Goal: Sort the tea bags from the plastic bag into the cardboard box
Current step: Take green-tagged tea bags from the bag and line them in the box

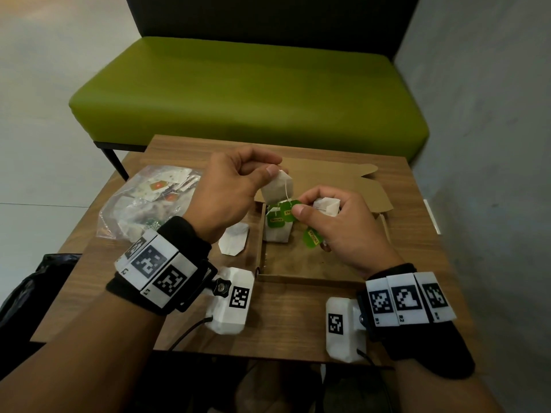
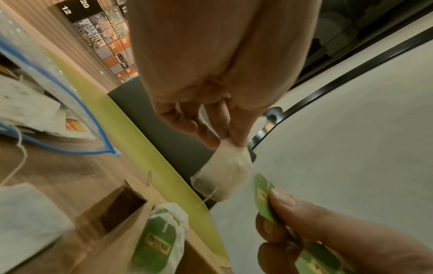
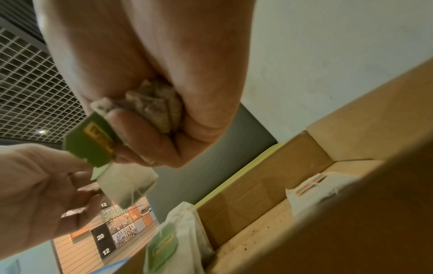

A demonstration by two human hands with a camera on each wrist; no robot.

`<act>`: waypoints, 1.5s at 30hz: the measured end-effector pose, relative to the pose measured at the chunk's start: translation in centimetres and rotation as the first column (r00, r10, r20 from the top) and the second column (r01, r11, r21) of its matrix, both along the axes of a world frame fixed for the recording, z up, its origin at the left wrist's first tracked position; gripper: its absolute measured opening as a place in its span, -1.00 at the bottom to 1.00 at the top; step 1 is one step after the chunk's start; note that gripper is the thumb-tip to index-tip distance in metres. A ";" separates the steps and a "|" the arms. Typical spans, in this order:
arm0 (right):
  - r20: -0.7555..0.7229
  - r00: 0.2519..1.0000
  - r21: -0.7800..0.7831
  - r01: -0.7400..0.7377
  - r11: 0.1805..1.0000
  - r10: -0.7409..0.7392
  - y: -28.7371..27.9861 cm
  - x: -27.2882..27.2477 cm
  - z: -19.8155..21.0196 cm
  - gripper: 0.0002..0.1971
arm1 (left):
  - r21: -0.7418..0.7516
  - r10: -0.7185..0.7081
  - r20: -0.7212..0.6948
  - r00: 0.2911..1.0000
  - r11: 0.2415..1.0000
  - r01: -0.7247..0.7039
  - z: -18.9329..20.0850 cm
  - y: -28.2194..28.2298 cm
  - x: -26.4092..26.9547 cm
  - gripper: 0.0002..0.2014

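Note:
My left hand [image 1: 235, 189] pinches the top of a white tea bag [image 1: 278, 189], which hangs over the far left of the open cardboard box [image 1: 298, 263]. In the left wrist view the same tea bag [image 2: 222, 178] dangles from the fingertips [image 2: 236, 137]. My right hand [image 1: 334, 225] grips another tea bag [image 1: 328, 207] in its curled fingers and pinches a green tag [image 1: 293, 208] between thumb and forefinger; the right wrist view shows this crumpled bag [image 3: 154, 105] and tag [image 3: 91, 140]. A tea bag with a green tag [image 1: 275, 228] stands in the box. The plastic bag [image 1: 149, 201] of tea bags lies at the left.
A loose white tea bag [image 1: 234, 238] lies on the wooden table [image 1: 283, 317] between plastic bag and box. The box lid [image 1: 357, 186] is folded back toward a green bench [image 1: 247, 90]. A grey wall [image 1: 492, 144] runs along the right. A black bag [image 1: 29, 287] sits lower left.

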State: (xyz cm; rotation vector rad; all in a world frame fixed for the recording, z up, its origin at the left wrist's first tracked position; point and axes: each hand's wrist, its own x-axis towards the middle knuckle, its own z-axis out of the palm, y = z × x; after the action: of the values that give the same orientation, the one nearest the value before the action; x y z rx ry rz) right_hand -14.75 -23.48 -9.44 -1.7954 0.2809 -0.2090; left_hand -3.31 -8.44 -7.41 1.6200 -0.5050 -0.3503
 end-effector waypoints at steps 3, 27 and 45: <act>-0.021 1.000 0.009 -0.016 1.000 0.016 0.2 0.2 -0.3 -0.91 | -0.039 0.003 -0.011 1.000 0.999 -0.003 -0.1 -0.1 0.0 -0.88; 0.008 1.000 0.142 0.009 0.990 -0.010 0.3 0.5 -0.4 -0.92 | -0.119 -0.045 -0.143 0.989 0.993 0.028 0.6 -0.5 -0.8 -0.77; 0.089 0.988 -0.045 0.133 0.990 -0.128 -0.1 0.5 -0.9 -0.88 | 0.047 -0.001 -0.079 0.997 0.999 0.005 -0.6 -0.3 -0.5 -0.81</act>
State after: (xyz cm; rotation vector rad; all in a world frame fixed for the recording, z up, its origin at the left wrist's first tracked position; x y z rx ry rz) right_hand -14.25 -23.53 -10.35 -1.8147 0.3348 -0.3887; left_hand -3.80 -8.77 -8.01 1.6444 -0.4416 -0.4297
